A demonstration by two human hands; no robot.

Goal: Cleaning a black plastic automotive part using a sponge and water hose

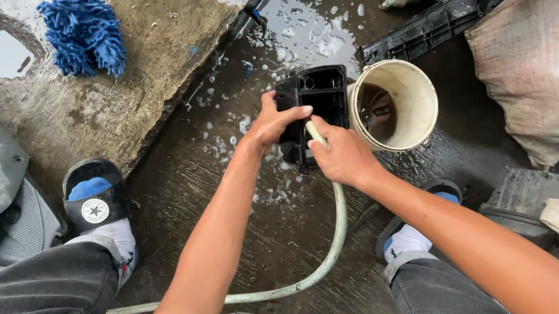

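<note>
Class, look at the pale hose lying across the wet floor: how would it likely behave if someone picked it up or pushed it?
The hose probably flexes rather than staying stiff, since it curves in a long bend from the right hand. It may be slippery: the wet floor around it shows foam. It looks thin, so likely light unless full of water.

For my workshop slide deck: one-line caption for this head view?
Left hand grips a black plastic box-shaped part while right hand holds a pale hose beside a cream bucket.
</note>
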